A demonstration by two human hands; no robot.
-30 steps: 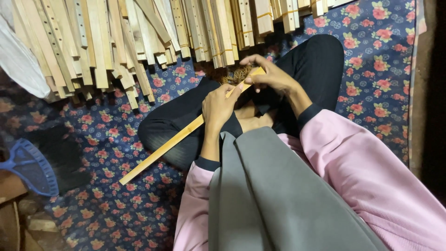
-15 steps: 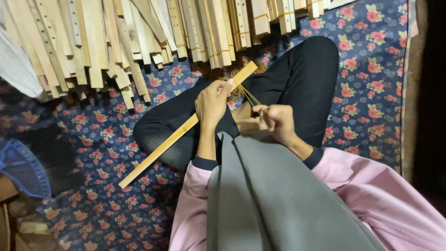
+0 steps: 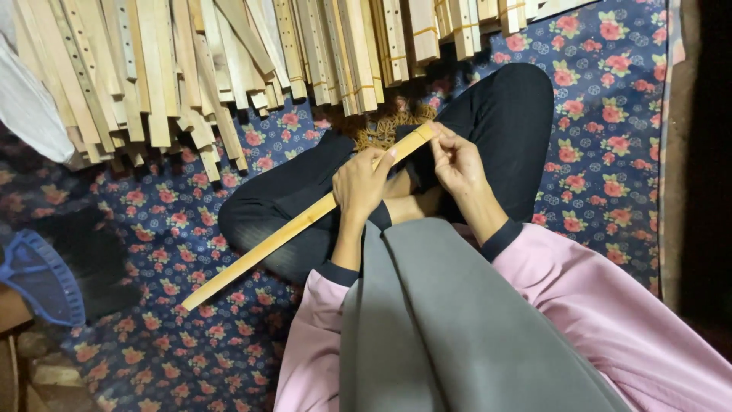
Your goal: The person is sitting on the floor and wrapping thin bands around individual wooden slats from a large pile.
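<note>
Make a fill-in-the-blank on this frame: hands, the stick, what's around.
1. Both hands hold one long wooden ____.
2. The right hand pinches its far end; the left hand grips it nearer the ____.
3. Its free end rests on the ____-patterned mat.
4. Beyond the knees lies a pile of wooden ____.

Missing words: slat; middle; flower; slats

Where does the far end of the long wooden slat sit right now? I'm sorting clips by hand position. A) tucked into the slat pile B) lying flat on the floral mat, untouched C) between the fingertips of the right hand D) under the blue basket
C: the right hand pinches the upper end of the wooden slat, while the left hand holds it nearer the middle.
</note>
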